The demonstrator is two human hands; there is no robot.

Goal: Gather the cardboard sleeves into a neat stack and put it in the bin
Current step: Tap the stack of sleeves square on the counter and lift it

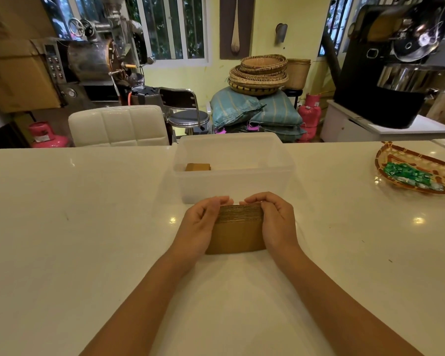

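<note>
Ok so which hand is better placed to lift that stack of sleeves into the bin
Neither clearly. The left hand and right hand clasp opposite ends of the sleeve stack, and the bin sits straight ahead, centred between them. A two-handed lift probably suits best.

1. Pale yellow walls (262,11) and white-framed barred windows (170,27) are letting in daylight.
2. A white quilted chair (118,125) is standing behind the glossy white countertop (62,201).
3. Stacked woven baskets (260,73) are resting on teal striped sacks (254,109).
</note>
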